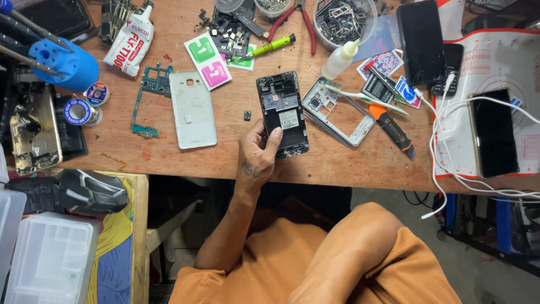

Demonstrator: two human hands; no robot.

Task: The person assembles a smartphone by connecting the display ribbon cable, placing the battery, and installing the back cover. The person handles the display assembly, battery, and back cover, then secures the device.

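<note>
One hand (257, 155) in view, reaching up from the near edge of the wooden workbench (236, 160). The forearm runs down to the lap on the left of the body, so it reads as the left hand. Its fingers are closed around the near end of an opened phone (282, 114), thumb on the left edge and fingertips curled over the lower face. The phone lies near the bench's middle, back cover off, dark innards and a pale label showing, its long axis running near to far with a slight tilt. The right hand is out of view; only an orange-clad knee (360, 247) shows at near right.

Just left of the phone: a white back cover (193, 108) lying flat, apart from it. Between the two, a tiny dark part (247, 115) on the wood. Further left, a green circuit board (147, 98). Just right of the phone, a silver-white midframe (336, 110) with a white toothbrush (365, 97) laid across it. An orange-and-black utility knife (392, 128) lies right of the frame.

Far side: a white glue tube (131, 41), red-handled pliers (298, 22), a green screwdriver (270, 47), a small squeeze bottle (341, 58). At right, a dark phone (494, 132) sits on a white mat with white cables (444, 157) looping over the edge. Far left: a blue holder (63, 63).
</note>
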